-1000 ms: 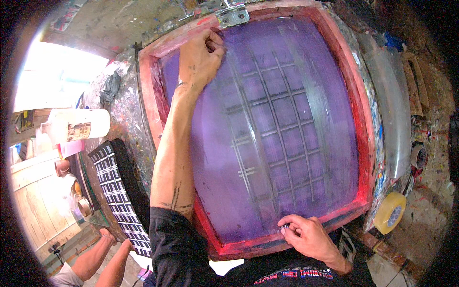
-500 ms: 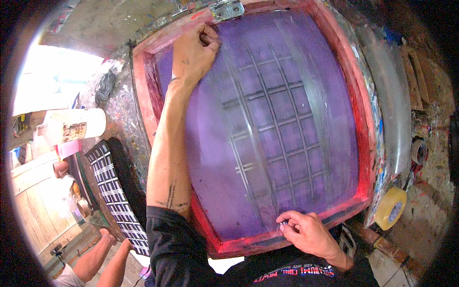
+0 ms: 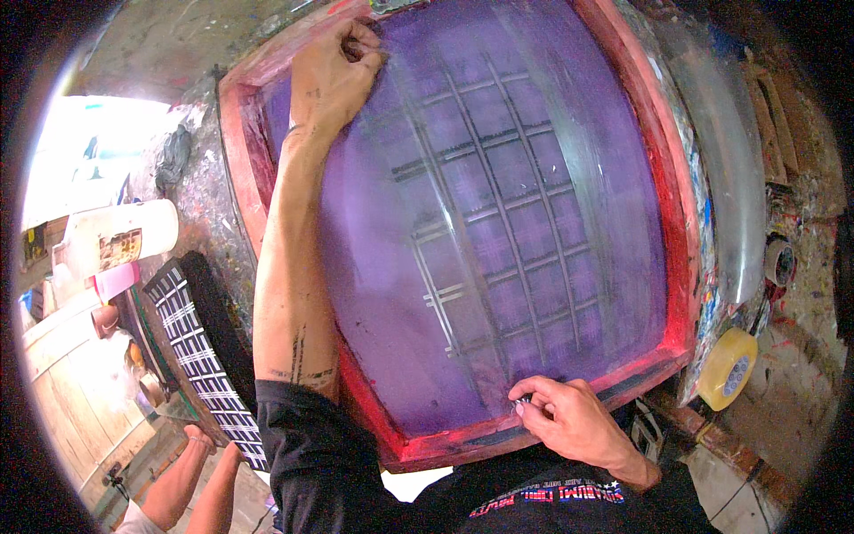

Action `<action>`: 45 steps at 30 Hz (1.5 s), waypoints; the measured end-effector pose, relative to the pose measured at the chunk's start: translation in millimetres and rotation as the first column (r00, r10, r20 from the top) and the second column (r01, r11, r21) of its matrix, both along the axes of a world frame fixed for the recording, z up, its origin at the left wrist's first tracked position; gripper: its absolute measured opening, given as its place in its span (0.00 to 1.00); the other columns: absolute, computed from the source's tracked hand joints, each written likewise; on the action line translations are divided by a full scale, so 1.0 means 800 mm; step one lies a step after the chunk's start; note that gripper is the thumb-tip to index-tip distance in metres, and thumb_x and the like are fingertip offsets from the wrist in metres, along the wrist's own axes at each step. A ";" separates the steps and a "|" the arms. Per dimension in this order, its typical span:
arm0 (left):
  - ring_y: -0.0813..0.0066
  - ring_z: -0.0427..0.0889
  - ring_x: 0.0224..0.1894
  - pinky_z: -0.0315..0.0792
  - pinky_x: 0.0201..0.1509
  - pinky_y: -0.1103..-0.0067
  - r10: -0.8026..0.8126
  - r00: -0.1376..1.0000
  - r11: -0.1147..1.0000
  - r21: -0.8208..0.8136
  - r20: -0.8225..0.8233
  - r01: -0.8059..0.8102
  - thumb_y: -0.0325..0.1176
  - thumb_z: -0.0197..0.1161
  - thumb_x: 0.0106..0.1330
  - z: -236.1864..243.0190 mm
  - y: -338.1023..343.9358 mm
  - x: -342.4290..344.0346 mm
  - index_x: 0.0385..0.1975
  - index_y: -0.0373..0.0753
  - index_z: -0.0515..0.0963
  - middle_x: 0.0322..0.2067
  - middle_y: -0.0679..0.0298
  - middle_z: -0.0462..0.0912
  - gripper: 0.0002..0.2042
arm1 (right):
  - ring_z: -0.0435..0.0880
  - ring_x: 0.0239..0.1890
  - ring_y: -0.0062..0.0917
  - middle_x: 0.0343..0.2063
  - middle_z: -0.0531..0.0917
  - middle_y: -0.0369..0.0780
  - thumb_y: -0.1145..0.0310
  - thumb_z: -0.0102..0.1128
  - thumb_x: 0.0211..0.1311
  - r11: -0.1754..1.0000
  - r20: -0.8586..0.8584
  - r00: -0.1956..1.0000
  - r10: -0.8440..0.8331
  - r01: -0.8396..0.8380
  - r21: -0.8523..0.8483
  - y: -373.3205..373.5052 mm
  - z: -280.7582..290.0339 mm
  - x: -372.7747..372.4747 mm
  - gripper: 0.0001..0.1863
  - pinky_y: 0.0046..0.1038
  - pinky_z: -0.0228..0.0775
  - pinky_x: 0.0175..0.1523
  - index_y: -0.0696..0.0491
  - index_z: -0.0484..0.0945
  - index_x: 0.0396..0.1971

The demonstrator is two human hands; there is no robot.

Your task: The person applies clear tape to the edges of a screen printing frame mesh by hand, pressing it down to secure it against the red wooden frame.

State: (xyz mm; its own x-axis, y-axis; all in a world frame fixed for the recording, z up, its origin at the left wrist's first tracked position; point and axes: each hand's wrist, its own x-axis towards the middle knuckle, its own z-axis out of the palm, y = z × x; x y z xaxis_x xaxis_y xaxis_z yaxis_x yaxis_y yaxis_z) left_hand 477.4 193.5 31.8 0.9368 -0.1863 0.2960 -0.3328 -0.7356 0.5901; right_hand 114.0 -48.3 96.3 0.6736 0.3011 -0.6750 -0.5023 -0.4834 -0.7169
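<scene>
A silk-screen printing frame [image 3: 680,343] with red and pink painted sides lies in front of me. Dark grid lines run across its purple mesh [image 3: 374,294]. My left hand [image 3: 336,76] reaches to the far left corner, fingers curled round something dark that I cannot make out. Low over the near edge, my right hand [image 3: 574,423] pinches a small black-and-white thing, mostly hidden by the fingers. A metal clamp [image 3: 396,5] shows in part at the frame's far side.
To the left, a checked black-and-white cloth [image 3: 200,356] hangs beside a white plastic container [image 3: 133,233]. A roll of yellowish tape [image 3: 728,369] stands at the right, near a smaller dark roll [image 3: 781,262]. Another person's bare legs [image 3: 182,481] show at lower left.
The view has shifted, so the frame, cloth and left hand appear farther left and the frame's far part higher. Both hands keep nearly the same places over the frame and stay closed.
</scene>
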 end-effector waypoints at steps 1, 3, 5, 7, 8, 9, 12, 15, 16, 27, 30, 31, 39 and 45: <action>0.67 0.86 0.34 0.77 0.43 0.73 -0.008 1.000 1.000 -0.004 0.006 0.008 0.34 0.66 0.54 0.001 0.000 0.000 0.35 0.38 0.82 0.30 0.60 0.87 0.11 | 0.69 0.18 0.12 0.15 0.75 0.34 0.71 0.60 0.67 1.000 0.008 1.000 0.000 0.000 0.002 0.000 0.000 0.001 0.10 0.24 0.61 0.23 0.60 0.79 0.44; 0.67 0.86 0.34 0.77 0.43 0.73 -0.012 1.000 1.000 -0.007 0.014 0.012 0.34 0.66 0.54 0.002 -0.001 -0.001 0.35 0.38 0.82 0.30 0.60 0.87 0.10 | 0.69 0.18 0.12 0.14 0.75 0.35 0.71 0.60 0.67 1.000 -0.009 1.000 0.001 -0.001 -0.002 0.002 0.002 0.004 0.10 0.24 0.61 0.22 0.60 0.79 0.43; 0.67 0.86 0.34 0.77 0.43 0.73 -0.009 1.000 1.000 0.007 0.006 0.009 0.34 0.66 0.55 0.002 -0.001 -0.001 0.35 0.38 0.82 0.30 0.60 0.87 0.10 | 0.69 0.18 0.12 0.14 0.75 0.35 0.71 0.60 0.67 1.000 -0.023 1.000 -0.006 0.006 0.000 0.003 0.003 0.007 0.10 0.24 0.61 0.22 0.60 0.79 0.43; 0.67 0.86 0.34 0.77 0.43 0.74 -0.008 1.000 1.000 0.011 -0.001 0.008 0.33 0.66 0.55 0.003 -0.001 -0.001 0.34 0.38 0.82 0.30 0.60 0.87 0.10 | 0.69 0.18 0.12 0.14 0.76 0.35 0.71 0.61 0.67 1.000 -0.033 0.999 -0.021 0.021 0.005 0.004 0.006 0.009 0.10 0.24 0.61 0.22 0.60 0.79 0.43; 0.67 0.86 0.35 0.77 0.43 0.74 -0.010 1.000 1.000 0.009 -0.006 0.010 0.33 0.66 0.55 0.002 -0.001 -0.001 0.34 0.38 0.82 0.30 0.60 0.87 0.10 | 0.69 0.18 0.12 0.14 0.76 0.35 0.71 0.61 0.67 1.000 -0.034 0.999 -0.018 0.018 -0.002 0.005 0.007 0.010 0.10 0.24 0.61 0.22 0.60 0.79 0.43; 0.67 0.86 0.35 0.77 0.43 0.74 -0.011 1.000 1.000 0.008 -0.008 0.011 0.33 0.66 0.55 0.002 0.000 0.000 0.34 0.38 0.82 0.30 0.60 0.87 0.09 | 0.69 0.18 0.12 0.14 0.76 0.35 0.71 0.61 0.67 1.000 -0.036 0.999 -0.014 0.014 -0.009 0.005 0.007 0.010 0.10 0.24 0.61 0.22 0.60 0.79 0.43; 0.67 0.86 0.35 0.77 0.43 0.74 -0.011 1.000 1.000 0.011 0.003 0.011 0.33 0.66 0.55 0.001 0.000 0.000 0.34 0.38 0.82 0.30 0.60 0.87 0.09 | 0.70 0.18 0.11 0.15 0.77 0.35 0.71 0.61 0.67 1.000 -0.039 0.999 -0.011 0.010 -0.022 0.005 0.007 0.011 0.10 0.24 0.61 0.22 0.60 0.79 0.43; 0.67 0.86 0.35 0.77 0.43 0.74 -0.028 0.999 1.000 -0.013 -0.016 0.028 0.33 0.66 0.55 0.002 0.001 0.001 0.34 0.38 0.82 0.30 0.60 0.87 0.09 | 0.71 0.19 0.12 0.15 0.78 0.36 0.71 0.61 0.67 1.000 -0.041 0.999 -0.018 0.017 -0.017 0.005 0.005 0.011 0.10 0.24 0.63 0.23 0.60 0.79 0.43; 0.67 0.86 0.35 0.77 0.43 0.74 -0.030 0.999 1.000 -0.010 -0.018 0.029 0.33 0.66 0.55 0.002 0.001 0.001 0.34 0.38 0.82 0.30 0.60 0.87 0.09 | 0.71 0.19 0.12 0.15 0.78 0.36 0.71 0.61 0.67 1.000 -0.043 0.999 -0.021 0.021 -0.013 0.005 0.004 0.011 0.10 0.24 0.63 0.23 0.60 0.79 0.43; 0.67 0.86 0.32 0.77 0.40 0.74 -0.027 1.000 1.000 0.003 0.006 0.027 0.34 0.66 0.55 0.002 0.000 -0.001 0.34 0.38 0.82 0.29 0.60 0.87 0.10 | 0.73 0.19 0.13 0.17 0.80 0.38 0.70 0.61 0.67 1.000 -0.065 0.998 -0.003 0.002 -0.010 0.004 0.002 0.011 0.11 0.25 0.66 0.24 0.61 0.79 0.44; 0.67 0.85 0.32 0.76 0.40 0.74 -0.021 1.000 1.000 0.006 0.007 0.021 0.34 0.66 0.55 0.001 0.001 0.000 0.34 0.38 0.82 0.28 0.60 0.86 0.09 | 0.74 0.20 0.13 0.17 0.80 0.38 0.70 0.61 0.67 1.000 -0.069 0.997 0.022 -0.024 -0.019 0.004 0.002 0.011 0.11 0.25 0.66 0.25 0.61 0.79 0.44; 0.67 0.85 0.32 0.76 0.40 0.74 -0.022 1.000 1.000 0.008 0.009 0.022 0.34 0.66 0.55 0.001 0.001 0.001 0.34 0.38 0.82 0.28 0.60 0.86 0.09 | 0.74 0.20 0.14 0.17 0.80 0.38 0.70 0.61 0.67 0.999 -0.069 0.997 0.037 -0.039 -0.025 0.004 0.002 0.012 0.12 0.25 0.66 0.25 0.62 0.79 0.44; 0.68 0.85 0.31 0.76 0.40 0.74 -0.014 1.000 1.000 0.004 0.006 0.013 0.34 0.66 0.54 0.005 -0.002 -0.004 0.33 0.38 0.82 0.27 0.60 0.86 0.09 | 0.75 0.20 0.14 0.17 0.80 0.38 0.70 0.61 0.67 1.000 -0.065 0.998 0.005 -0.007 -0.022 0.006 0.004 0.014 0.12 0.26 0.68 0.25 0.62 0.79 0.44; 0.68 0.85 0.31 0.76 0.40 0.74 -0.021 1.000 1.000 0.007 0.007 0.021 0.33 0.65 0.54 0.005 -0.001 -0.002 0.33 0.37 0.82 0.27 0.60 0.86 0.09 | 0.75 0.20 0.14 0.17 0.81 0.39 0.69 0.61 0.67 0.999 -0.053 0.998 0.023 -0.025 -0.031 0.005 0.000 0.011 0.12 0.26 0.68 0.25 0.62 0.79 0.44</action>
